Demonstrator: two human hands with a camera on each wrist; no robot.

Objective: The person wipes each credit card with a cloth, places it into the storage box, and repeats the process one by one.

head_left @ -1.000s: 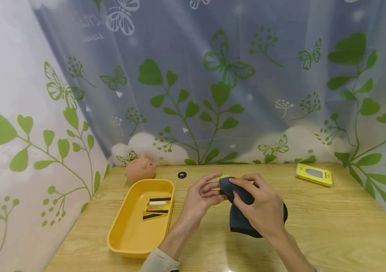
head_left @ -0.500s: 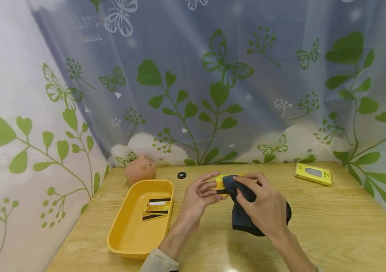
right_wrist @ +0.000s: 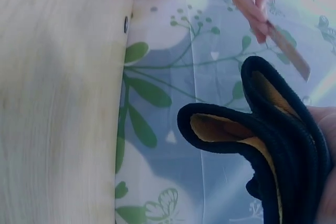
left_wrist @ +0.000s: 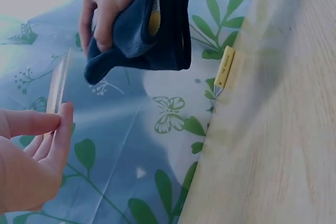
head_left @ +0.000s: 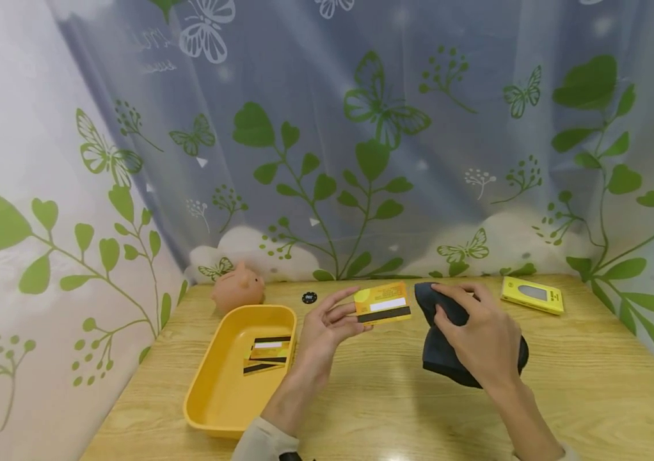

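My left hand [head_left: 327,330] pinches a yellow bank card [head_left: 383,302] by its left end, its black stripe and white strip facing me. In the left wrist view the card [left_wrist: 59,82] shows almost edge-on between thumb and fingers. To the right, my right hand [head_left: 488,336] grips a dark blue piece of soft fabric [head_left: 448,362], bunched and folded. In the right wrist view the fabric [right_wrist: 286,129] reveals a yellowish inside along its open folds; its exact kind is unclear. A small gap separates card and fabric. Both are held above the table.
A yellow tray [head_left: 203,371] stands at left with several similar cards [head_left: 269,350] inside. Behind it sits a pink piggy bank [head_left: 239,288]. A black chip [head_left: 309,297] lies near the back edge, and a yellow box [head_left: 532,296] at back right. A printed curtain [head_left: 315,160] hangs behind.
The right hand has moved right with the fabric, away from the left hand. The card, earlier mostly covered by the fabric, is now fully uncovered in the left hand's fingers.
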